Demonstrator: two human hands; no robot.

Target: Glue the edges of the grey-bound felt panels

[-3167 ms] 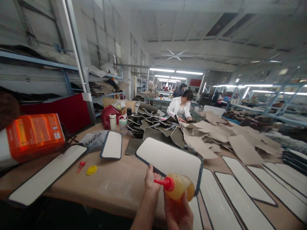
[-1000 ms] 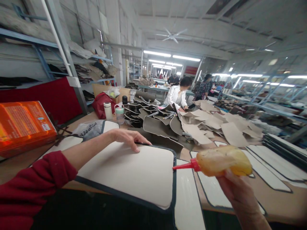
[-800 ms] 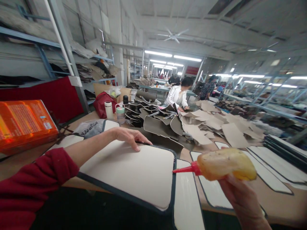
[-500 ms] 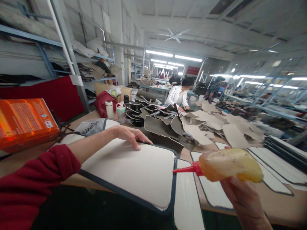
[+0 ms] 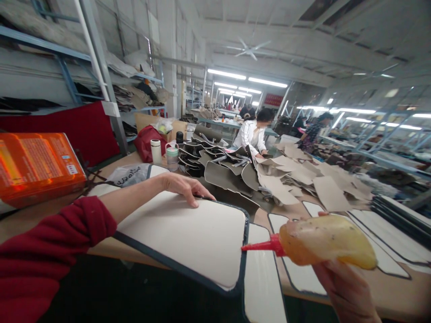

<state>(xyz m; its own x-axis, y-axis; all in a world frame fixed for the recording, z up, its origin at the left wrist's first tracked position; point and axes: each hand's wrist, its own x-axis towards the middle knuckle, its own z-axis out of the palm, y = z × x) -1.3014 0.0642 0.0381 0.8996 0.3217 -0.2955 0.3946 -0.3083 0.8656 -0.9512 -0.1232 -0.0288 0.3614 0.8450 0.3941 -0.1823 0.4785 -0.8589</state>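
Note:
A white panel with rounded corners and a dark rim lies tilted over the table's front edge. My left hand grips its far edge, thumb on the white face and fingers over the rim. In my right hand is a yellow glue bottle, held on its side with the fingers wrapped around it. Its red nozzle points left, and the tip touches the panel's right rim. Under and beside that rim is a narrower white panel.
Behind lie dark cut pieces and a beige pile. An orange container and two bottles stand left. More rimmed panels are at right. A person in white works across the table.
The bottle in my right hand has moved slightly down, its nozzle tip sliding a little toward me along the right rim. My left hand keeps its grip. The view has shifted slightly.

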